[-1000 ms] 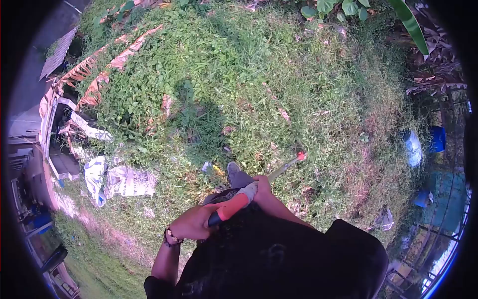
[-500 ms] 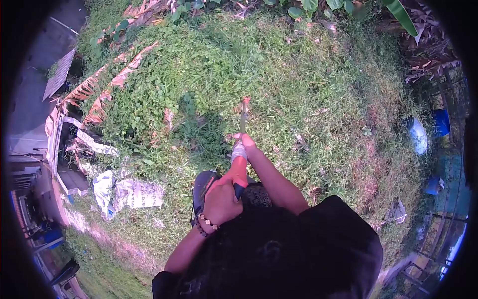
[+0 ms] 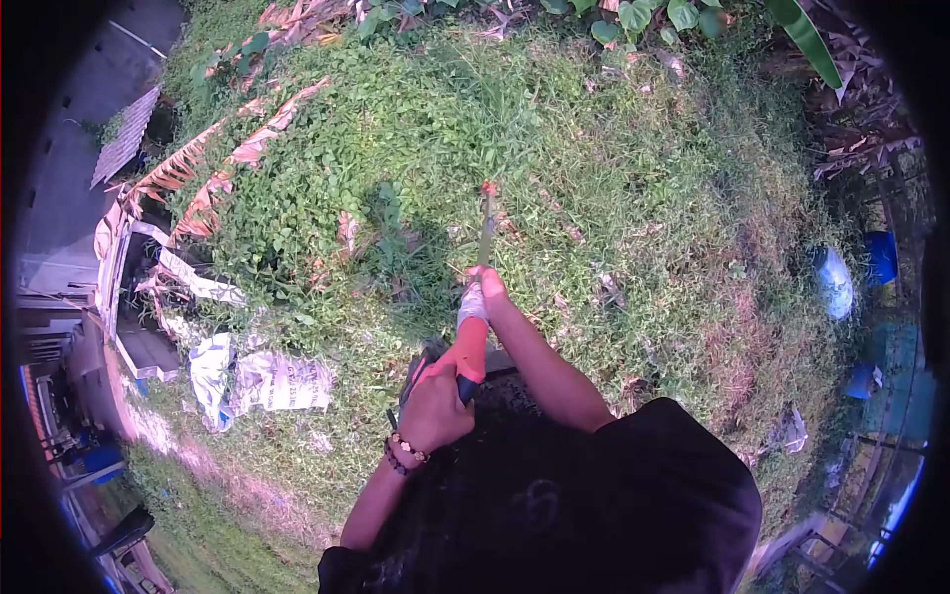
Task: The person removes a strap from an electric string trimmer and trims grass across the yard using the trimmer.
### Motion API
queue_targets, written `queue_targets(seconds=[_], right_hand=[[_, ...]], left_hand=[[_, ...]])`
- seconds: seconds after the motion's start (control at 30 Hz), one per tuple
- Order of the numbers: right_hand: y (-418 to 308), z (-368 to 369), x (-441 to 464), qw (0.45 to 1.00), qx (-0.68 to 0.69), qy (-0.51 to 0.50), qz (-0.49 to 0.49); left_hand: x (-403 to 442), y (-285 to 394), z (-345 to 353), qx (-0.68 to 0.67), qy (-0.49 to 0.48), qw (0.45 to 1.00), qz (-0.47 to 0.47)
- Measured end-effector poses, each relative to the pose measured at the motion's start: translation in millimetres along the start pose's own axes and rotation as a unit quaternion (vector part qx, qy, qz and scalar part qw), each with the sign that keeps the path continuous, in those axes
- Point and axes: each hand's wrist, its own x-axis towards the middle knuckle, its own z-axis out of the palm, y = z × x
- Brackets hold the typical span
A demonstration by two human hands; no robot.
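A long-handled orange tool (image 3: 468, 342), which looks like a grass trimmer, stretches forward from my body over the grass. Pale wrapping covers part of its shaft, and a small orange end (image 3: 489, 188) shows far out among the blades; its cutting part is too small to make out. My left hand (image 3: 436, 408), with beaded bracelets at the wrist, is closed around the rear grip beside a dark block. Farther forward, my right hand (image 3: 488, 284) wraps the shaft just past the wrapping. Below the tool lies thick green grass (image 3: 554, 228).
White sacks (image 3: 282, 381) lie on the grass at left, near a pale frame (image 3: 119, 297) and dry brown leaves (image 3: 213, 198). A blue barrel (image 3: 880, 257) and a whitish container (image 3: 836, 284) stand at right by a fence. Broad-leaved plants (image 3: 633, 15) grow along the far edge.
The tool's orange end has shifted slightly farther out over the grass. My left hand has moved a little left, and the ground has slid slightly right in view. Both grips remain.
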Motion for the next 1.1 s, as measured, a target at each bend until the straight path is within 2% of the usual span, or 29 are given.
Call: queue_targets(seconds=[0.03, 0.07, 0.17, 0.27, 0.37, 0.5, 0.6, 0.67, 0.77, 0.83, 0.87, 0.97, 1.1], right_hand=[[-1, -2, -13, 0.999, -0.002, 0.022, -0.043], [-4, -5, -27, 0.997, -0.012, 0.071, -0.023], [7, -24, -51, 0.991, 0.038, 0.123, 0.033], [25, -19, -74, 0.972, 0.097, 0.216, -0.003], [44, -23, -80, 0.966, 0.109, 0.235, -0.017], [74, -53, -55, 0.972, 0.144, 0.186, 0.004], [82, -52, -54, 0.981, 0.128, 0.143, 0.028], [70, -24, -48, 0.987, 0.090, 0.130, 0.041], [59, 12, -11, 0.995, 0.070, 0.041, 0.065], [50, 21, 28, 0.998, -0.025, 0.033, 0.052], [45, 30, 45, 0.996, -0.074, 0.026, 0.045], [27, 88, 59, 0.998, -0.060, 0.000, 0.018], [20, 129, 99, 0.995, -0.086, -0.035, 0.031]], left_hand=[[-3, -5, -6, -0.015, -0.020, 0.999, 0.021], [-5, -12, -13, -0.011, -0.046, 0.998, 0.037], [-8, -41, -36, -0.034, -0.110, 0.989, 0.093], [2, -79, -63, -0.093, -0.172, 0.970, 0.147], [13, -114, -77, -0.115, -0.226, 0.955, 0.154], [15, -133, -93, -0.145, -0.260, 0.943, 0.150], [15, -150, -77, -0.123, -0.218, 0.954, 0.165], [13, -153, -71, -0.104, -0.182, 0.969, 0.133], [15, -141, -65, -0.071, -0.089, 0.988, 0.107], [19, -135, -55, -0.045, -0.010, 0.994, 0.097], [24, -125, -59, -0.030, -0.010, 0.996, 0.087], [37, -98, -68, -0.032, -0.012, 0.999, 0.003], [61, -95, -61, -0.005, 0.094, 0.996, -0.002]])
